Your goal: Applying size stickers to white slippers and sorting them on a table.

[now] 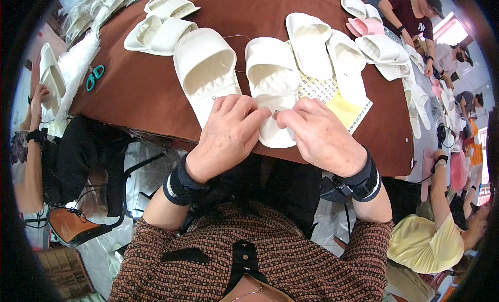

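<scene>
A white slipper [271,83] lies in front of me with its heel end toward me. My left hand [228,133] is closed over its left edge, the thumb pressing on the insole. From the right, my right hand [322,133] is closed at the other edge, its fingertips meeting the left thumb beside a tiny printed sticker [276,112]. The fingertips partly cover that sticker. Left of this slipper lies its mate [205,68], its heel partly under my left hand; a thin thread runs between the two. Yellow sticker sheets [340,107] sit by my right hand.
Two more white slippers [309,44] rest partly on the sheets, and another pair [161,31] lies far left. Teal snips [94,77] are on the brown tablecloth [138,78]. Clear plastic bags [83,57] heap at the left edge. Co-workers sit on both sides; one hand [39,96] holds a slipper.
</scene>
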Tool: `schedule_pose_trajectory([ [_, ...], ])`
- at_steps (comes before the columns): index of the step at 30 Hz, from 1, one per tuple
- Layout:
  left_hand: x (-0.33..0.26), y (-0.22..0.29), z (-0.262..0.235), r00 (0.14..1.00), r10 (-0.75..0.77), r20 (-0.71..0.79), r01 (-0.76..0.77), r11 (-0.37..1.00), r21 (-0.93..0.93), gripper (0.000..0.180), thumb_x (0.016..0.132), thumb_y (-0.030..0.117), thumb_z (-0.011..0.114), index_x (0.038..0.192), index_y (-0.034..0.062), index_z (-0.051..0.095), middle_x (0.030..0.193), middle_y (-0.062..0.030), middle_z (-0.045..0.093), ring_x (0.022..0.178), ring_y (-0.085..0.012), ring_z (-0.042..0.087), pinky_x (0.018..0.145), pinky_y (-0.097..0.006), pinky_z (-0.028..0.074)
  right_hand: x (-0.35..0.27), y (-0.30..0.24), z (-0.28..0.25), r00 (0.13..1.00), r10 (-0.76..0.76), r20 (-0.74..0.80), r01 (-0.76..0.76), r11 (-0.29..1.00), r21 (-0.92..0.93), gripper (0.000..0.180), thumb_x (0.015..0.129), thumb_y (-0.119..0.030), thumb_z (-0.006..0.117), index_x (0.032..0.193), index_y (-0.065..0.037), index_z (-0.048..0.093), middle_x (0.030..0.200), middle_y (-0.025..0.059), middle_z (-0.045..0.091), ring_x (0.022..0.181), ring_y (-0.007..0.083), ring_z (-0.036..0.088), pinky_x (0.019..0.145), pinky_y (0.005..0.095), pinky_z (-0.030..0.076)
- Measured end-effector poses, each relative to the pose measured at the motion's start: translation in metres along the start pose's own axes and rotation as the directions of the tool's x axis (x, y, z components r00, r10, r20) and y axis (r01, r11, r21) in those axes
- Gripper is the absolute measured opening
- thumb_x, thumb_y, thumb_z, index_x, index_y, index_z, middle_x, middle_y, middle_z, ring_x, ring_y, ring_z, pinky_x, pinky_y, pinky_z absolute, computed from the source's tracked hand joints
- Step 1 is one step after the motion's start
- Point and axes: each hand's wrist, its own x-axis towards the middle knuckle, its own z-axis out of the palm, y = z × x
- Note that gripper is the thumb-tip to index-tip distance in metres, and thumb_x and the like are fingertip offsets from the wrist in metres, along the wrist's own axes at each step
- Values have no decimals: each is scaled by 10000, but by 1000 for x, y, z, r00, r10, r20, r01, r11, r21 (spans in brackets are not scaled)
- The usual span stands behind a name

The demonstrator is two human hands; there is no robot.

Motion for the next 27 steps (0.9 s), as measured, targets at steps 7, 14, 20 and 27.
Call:
schedule_pose_trajectory([
  [7,-1,0,2,999,18,-37,-18,1000,-12,304,779,32,657,1081,70,658,980,-83,576,937,-294,544,853,-410,421,3,-6,-7,999,-39,24,40,998,-44,223,775,-23,615,993,-55,576,838,89,624,892,296,564,804,398,479],
  [14,-1,-1,0,1000,12,-22,-12,1000,-5,297,780,26,649,1073,70,655,980,-81,576,936,-297,544,848,-410,423,22,13,-24,992,-2,-122,4,1000,14,210,825,12,565,1019,-53,612,890,136,618,902,333,590,817,407,492],
  [20,-1,-1,0,999,27,-38,-28,999,-31,304,767,15,642,1065,69,657,989,-87,582,942,-303,548,860,-412,430,58,47,-21,977,-66,-203,54,996,-64,295,851,-30,576,1145,-14,568,1078,175,635,1038,363,573,922,432,466],
  [27,-2,2,-2,999,25,-26,-26,999,-22,325,758,14,649,1078,71,653,1021,-80,598,951,-303,552,876,-418,435,92,91,-2,989,135,54,-144,966,213,495,893,-156,632,1348,-11,506,1290,169,600,1227,293,554,1025,377,438],
])
